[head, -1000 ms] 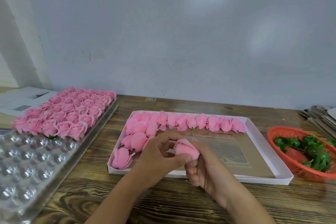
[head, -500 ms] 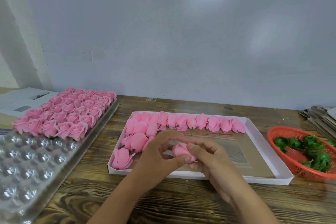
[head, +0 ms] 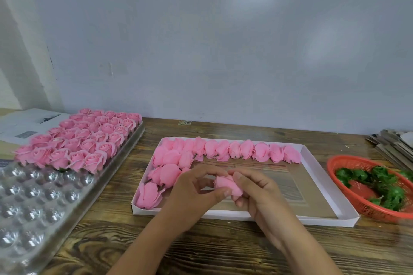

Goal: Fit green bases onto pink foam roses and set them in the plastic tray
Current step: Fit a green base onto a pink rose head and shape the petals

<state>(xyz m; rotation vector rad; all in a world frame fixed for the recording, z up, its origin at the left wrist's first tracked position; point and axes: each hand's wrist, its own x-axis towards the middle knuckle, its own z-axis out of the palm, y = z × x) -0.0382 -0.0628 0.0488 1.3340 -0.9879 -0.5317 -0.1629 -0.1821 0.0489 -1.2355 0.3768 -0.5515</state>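
Both hands hold one pink foam rose (head: 226,185) just above the near part of the white cardboard box (head: 312,220). My left hand (head: 194,194) pinches it with thumb and fingers from the left. My right hand (head: 257,192) curls round it from the right and below. Several loose pink roses (head: 234,152) lie in the box along its far and left sides. Green bases (head: 380,183) fill the orange basket (head: 339,163) at right. The clear plastic tray (head: 33,203) at left carries several finished roses (head: 85,138) in its far rows.
A stack of flat grey card pieces (head: 395,143) lies at the far right. Papers (head: 24,125) sit behind the tray at far left. A pale wall stands close behind the wooden table (head: 223,248).
The rose has been turned and lowered slightly between the hands. My right fingers have shifted from under it to wrapping over its top.
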